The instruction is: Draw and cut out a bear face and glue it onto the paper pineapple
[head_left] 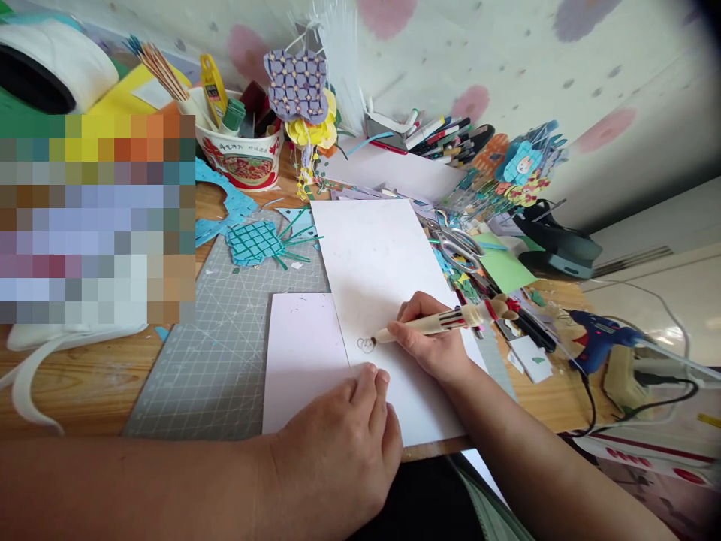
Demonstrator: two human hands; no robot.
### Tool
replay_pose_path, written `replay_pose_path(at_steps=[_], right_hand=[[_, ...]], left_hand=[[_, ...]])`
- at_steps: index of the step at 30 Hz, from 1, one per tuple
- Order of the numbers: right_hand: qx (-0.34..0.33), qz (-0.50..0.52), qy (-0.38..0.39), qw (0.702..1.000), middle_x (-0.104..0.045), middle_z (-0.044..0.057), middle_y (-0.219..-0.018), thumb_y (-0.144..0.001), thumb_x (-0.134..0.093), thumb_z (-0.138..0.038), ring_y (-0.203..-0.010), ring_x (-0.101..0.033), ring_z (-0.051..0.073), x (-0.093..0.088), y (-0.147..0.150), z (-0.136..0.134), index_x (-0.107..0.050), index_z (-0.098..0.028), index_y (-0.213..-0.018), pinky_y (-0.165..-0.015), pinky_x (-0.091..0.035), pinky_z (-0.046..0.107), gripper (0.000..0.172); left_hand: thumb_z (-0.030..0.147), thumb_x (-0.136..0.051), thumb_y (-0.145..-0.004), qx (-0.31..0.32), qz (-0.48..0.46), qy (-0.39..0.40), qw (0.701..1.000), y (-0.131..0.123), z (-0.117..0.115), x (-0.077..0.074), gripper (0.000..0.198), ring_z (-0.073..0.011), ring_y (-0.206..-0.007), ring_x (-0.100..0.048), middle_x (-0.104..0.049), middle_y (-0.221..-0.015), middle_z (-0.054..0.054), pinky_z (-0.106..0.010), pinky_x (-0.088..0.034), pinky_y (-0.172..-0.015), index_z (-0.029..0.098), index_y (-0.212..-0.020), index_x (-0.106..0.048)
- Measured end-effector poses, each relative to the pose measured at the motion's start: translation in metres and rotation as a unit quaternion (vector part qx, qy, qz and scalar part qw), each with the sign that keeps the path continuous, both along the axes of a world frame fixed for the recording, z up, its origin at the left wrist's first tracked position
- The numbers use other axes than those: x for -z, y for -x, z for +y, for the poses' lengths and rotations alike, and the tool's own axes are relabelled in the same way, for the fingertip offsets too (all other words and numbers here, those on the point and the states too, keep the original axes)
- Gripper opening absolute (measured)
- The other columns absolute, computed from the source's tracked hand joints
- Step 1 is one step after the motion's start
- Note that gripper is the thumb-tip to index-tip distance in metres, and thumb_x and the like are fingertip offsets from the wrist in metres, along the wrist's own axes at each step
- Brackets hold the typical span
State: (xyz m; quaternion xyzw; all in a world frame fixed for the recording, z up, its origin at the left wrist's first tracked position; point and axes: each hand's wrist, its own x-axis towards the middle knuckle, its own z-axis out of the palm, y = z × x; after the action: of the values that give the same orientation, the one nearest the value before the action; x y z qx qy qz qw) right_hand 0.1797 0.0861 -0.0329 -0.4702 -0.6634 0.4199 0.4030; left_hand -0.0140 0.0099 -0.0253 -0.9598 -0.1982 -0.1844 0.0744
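In my right hand (pixel 431 338) is a thick cream multicolour pen (pixel 436 323) with a brown-and-red figure on its top end. Its tip touches a white sheet of paper (pixel 377 255), beside a small curly pencil-like drawing (pixel 366 344). My left hand (pixel 352 421) rests on the lower part of the sheet, its fingers loosely bent and laid on the paper close below the drawing. Another white sheet (pixel 301 353) lies partly under the first. Both sheets lie over a grey gridded cutting mat (pixel 191 361).
Left of the paper lie blue cut pieces with green lines (pixel 256 242). Behind them stands a printed paper bucket (pixel 242 154) of tools. Scissors (pixel 459 248), green paper (pixel 504 263) and a blue glue gun (pixel 602 338) with cords lie to the right. Many markers (pixel 444 139) are at the back.
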Motion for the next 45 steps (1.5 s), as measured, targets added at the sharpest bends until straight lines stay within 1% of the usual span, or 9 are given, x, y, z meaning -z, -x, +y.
replay_pose_path(at_steps=[12,19,27,33,35,37,40,42,45], right_hand=[[-0.003,-0.003,-0.001,1.000,-0.046,-0.006,-0.055,-0.076,-0.071,-0.027,-0.048,-0.038,0.010,-0.0024,0.0001,-0.0010,-0.048,-0.022,-0.064,-0.044,-0.027,0.025,0.027],[-0.029,0.003,0.010,1.000,-0.047,-0.006,-0.054,-0.075,-0.073,-0.027,-0.048,-0.038,0.010,-0.0025,-0.0017,-0.0023,-0.049,-0.021,-0.064,-0.044,-0.027,0.024,0.027],[-0.020,0.001,0.001,1.000,-0.047,-0.006,-0.055,-0.075,-0.072,-0.028,-0.049,-0.039,0.010,-0.0012,-0.0007,-0.0008,-0.048,-0.022,-0.064,-0.044,-0.028,0.025,0.027],[-0.006,-0.004,0.004,1.000,-0.048,-0.005,-0.054,-0.074,-0.073,-0.030,-0.048,-0.040,0.010,-0.0018,-0.0012,-0.0013,-0.048,-0.021,-0.062,-0.044,-0.028,0.024,0.029],[0.006,0.026,0.007,1.000,-0.050,-0.005,-0.054,-0.074,-0.075,-0.032,-0.047,-0.041,0.010,0.0004,-0.0015,-0.0006,-0.051,-0.021,-0.063,-0.043,-0.028,0.024,0.029],[0.041,0.103,0.007,0.994,-0.050,-0.006,-0.051,-0.076,-0.076,-0.036,-0.044,-0.040,0.010,0.0025,-0.0006,0.0005,-0.052,-0.021,-0.065,-0.041,-0.028,0.023,0.030],[0.100,0.228,-0.007,0.968,-0.044,-0.010,-0.045,-0.082,-0.070,-0.046,-0.036,-0.035,0.008,0.0025,0.0027,0.0014,-0.052,-0.023,-0.069,-0.040,-0.036,0.024,0.032],[0.112,0.250,-0.011,0.962,-0.044,-0.011,-0.045,-0.083,-0.070,-0.046,-0.033,-0.035,0.007,0.0000,0.0046,0.0007,-0.053,-0.023,-0.072,-0.044,-0.044,0.025,0.030],[0.103,0.225,-0.001,0.969,-0.054,-0.009,-0.051,-0.081,-0.075,-0.035,-0.039,-0.046,0.008,-0.0052,0.0041,-0.0013,-0.056,-0.023,-0.079,-0.047,-0.048,0.024,0.022]], left_hand=[[0.033,-0.065,-0.083,0.000,-0.005,0.003,1.000,-0.0009,0.0016,0.0012,0.036,-0.0407,-0.106,-0.067,-0.067,-0.113,-0.031,-0.043,-0.051,-0.080,0.004,-0.103,-0.070],[0.034,-0.064,-0.084,0.001,-0.008,0.001,1.000,-0.0003,0.0007,0.0019,0.036,-0.0399,-0.105,-0.067,-0.068,-0.112,-0.030,-0.042,-0.050,-0.080,0.004,-0.103,-0.069],[0.032,-0.063,-0.084,-0.002,-0.015,-0.003,1.000,-0.0009,-0.0008,0.0049,0.035,-0.0398,-0.106,-0.067,-0.067,-0.113,-0.030,-0.043,-0.049,-0.083,0.004,-0.104,-0.067],[0.034,-0.066,-0.082,-0.005,-0.011,0.001,1.000,-0.0011,0.0000,0.0037,0.036,-0.0392,-0.107,-0.067,-0.068,-0.112,-0.029,-0.042,-0.051,-0.081,0.005,-0.104,-0.068],[0.034,-0.067,-0.082,-0.004,-0.013,0.001,1.000,-0.0007,0.0001,0.0032,0.035,-0.0388,-0.106,-0.067,-0.068,-0.112,-0.030,-0.042,-0.052,-0.081,0.005,-0.103,-0.069],[0.033,-0.067,-0.082,-0.004,-0.014,-0.002,1.000,0.0000,0.0003,0.0027,0.034,-0.0386,-0.106,-0.068,-0.068,-0.112,-0.029,-0.041,-0.052,-0.081,0.006,-0.102,-0.068],[0.033,-0.068,-0.082,0.004,-0.007,-0.004,1.000,0.0012,0.0015,0.0016,0.035,-0.0381,-0.105,-0.068,-0.068,-0.111,-0.029,-0.041,-0.052,-0.081,0.006,-0.103,-0.068],[0.033,-0.067,-0.082,0.010,0.002,-0.004,1.000,0.0020,0.0026,0.0010,0.034,-0.0375,-0.105,-0.068,-0.069,-0.112,-0.028,-0.041,-0.052,-0.081,0.006,-0.103,-0.067],[0.032,-0.066,-0.083,0.007,0.006,-0.005,1.000,0.0033,0.0035,0.0016,0.033,-0.0371,-0.106,-0.068,-0.068,-0.114,-0.028,-0.040,-0.051,-0.082,0.007,-0.104,-0.065]])
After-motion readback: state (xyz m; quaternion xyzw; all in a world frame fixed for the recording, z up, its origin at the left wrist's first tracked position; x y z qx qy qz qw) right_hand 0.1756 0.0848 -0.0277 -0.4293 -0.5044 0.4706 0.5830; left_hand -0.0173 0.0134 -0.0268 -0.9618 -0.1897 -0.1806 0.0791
